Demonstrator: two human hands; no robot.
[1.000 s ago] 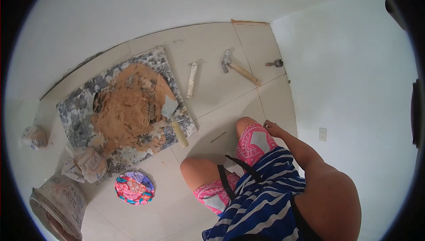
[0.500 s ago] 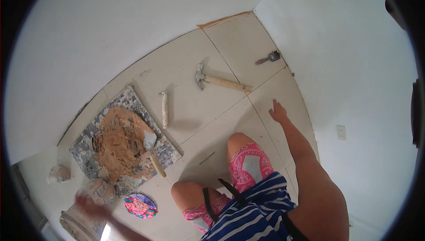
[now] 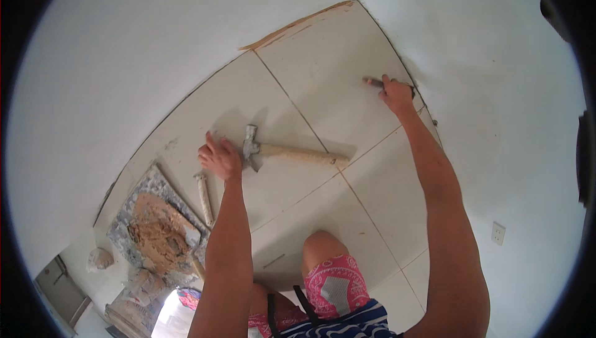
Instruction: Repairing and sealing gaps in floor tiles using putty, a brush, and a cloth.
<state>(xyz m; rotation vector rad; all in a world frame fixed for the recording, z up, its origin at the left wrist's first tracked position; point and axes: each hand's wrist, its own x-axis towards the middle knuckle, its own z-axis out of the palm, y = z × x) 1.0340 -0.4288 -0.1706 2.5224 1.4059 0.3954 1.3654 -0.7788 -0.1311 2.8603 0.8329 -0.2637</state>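
My right hand is closed around a small brush-like tool near the right wall. Its grey handle pokes out past my fingers, while my hand covers most of the rest. Fingers apart and holding nothing, my left hand hovers over or rests on the tiles; I cannot tell which. Just right of it lies a claw hammer with a pale wooden handle and a whitish, crusted head. Below my left hand is a smaller, narrow hammer, also crusted white.
At the lower left a spattered board bears brown mortar and a trowel, partly behind my left forearm. Beside it are plastic bags and a colourful round cloth. Brown residue lines the far wall's base.
My right hand has reached forward and taken hold of the brush-like tool. My left hand has swung from beside the bags up to the hammers. The view has shifted.
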